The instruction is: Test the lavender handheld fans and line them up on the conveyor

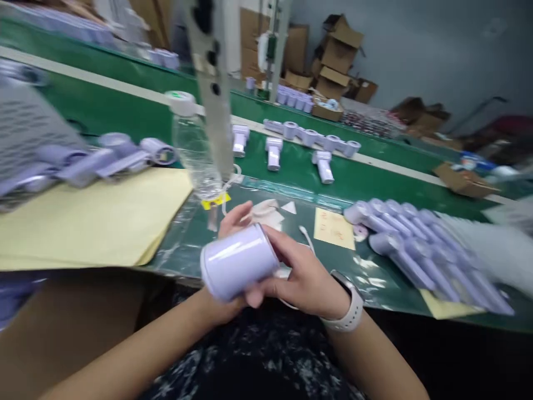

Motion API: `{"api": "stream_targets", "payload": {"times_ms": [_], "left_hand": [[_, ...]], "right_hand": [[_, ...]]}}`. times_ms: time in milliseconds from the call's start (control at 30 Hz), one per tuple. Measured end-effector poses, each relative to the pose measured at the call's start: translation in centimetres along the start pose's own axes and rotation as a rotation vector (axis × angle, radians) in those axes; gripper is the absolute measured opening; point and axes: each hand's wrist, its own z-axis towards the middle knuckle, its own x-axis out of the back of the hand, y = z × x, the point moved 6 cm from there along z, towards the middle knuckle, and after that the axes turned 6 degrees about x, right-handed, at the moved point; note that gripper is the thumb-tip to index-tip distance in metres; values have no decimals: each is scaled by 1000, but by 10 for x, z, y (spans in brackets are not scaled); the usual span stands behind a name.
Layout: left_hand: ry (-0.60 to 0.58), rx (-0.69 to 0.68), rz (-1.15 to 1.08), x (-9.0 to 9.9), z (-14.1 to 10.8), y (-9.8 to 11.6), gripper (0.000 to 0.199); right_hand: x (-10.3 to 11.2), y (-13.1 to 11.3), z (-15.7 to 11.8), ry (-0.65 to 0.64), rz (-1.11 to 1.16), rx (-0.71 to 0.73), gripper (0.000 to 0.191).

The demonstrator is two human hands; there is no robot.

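A glossy lavender cylindrical housing (pixel 239 261) is held in front of my body, tilted, with one end facing my lower left. My left hand (pixel 234 219) cups it from behind and below; its fingers show above the housing, and the rest is mostly hidden. Wrapped round the other end is my right hand (pixel 306 272), thumb underneath and fingers over the rim. Part of a white cable (pixel 307 238) lies on the bench beyond my right hand. Near my left fingertips is a crumpled white cloth or paper (pixel 267 213).
Rows of lavender T-shaped units (pixel 410 239) lie at right, more (pixel 114 155) at left by a yellow sheet (pixel 91 222). A clear bottle (pixel 194 144) stands beside a metal upright (pixel 213 89). Other units (pixel 273 154) sit on the green conveyor (pixel 295 161). A handwritten note (pixel 333 228) lies ahead.
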Motion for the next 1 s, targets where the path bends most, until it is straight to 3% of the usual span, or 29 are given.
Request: {"api": "stream_targets", "payload": {"times_ms": [33,100,167,267,400,567,700,767,833,900,1000], "left_hand": [[-99,16,-42,-5,4,-3,93],[-178,40,15,-4,13,-11,79],[-117,70,208,10,24,-25,60],[-16,142,367,34,39,-45,43],[19,232,291,43,45,-55,34],[-41,49,546,34,44,-34,40],[33,95,644,59,43,-40,33],[73,99,684,72,39,-46,32],[104,54,738,76,32,-48,24],[117,-38,781,70,23,-48,15],[61,-201,767,48,11,-46,14]], "right_hand": [[14,8,-11,59,-78,-76,65],[52,25,-46,214,-373,-276,49],[90,38,-95,378,-739,-466,40],[124,55,-158,539,-969,-566,25],[149,70,-202,629,-1243,-570,30],[165,75,-235,598,-1285,-533,27],[172,60,-261,561,-1369,-524,33],[179,48,-250,546,-1428,-517,38],[190,38,-211,579,-1422,-457,41],[201,43,-144,553,-1304,-383,42],[207,95,-26,278,-1091,-525,27]]}}
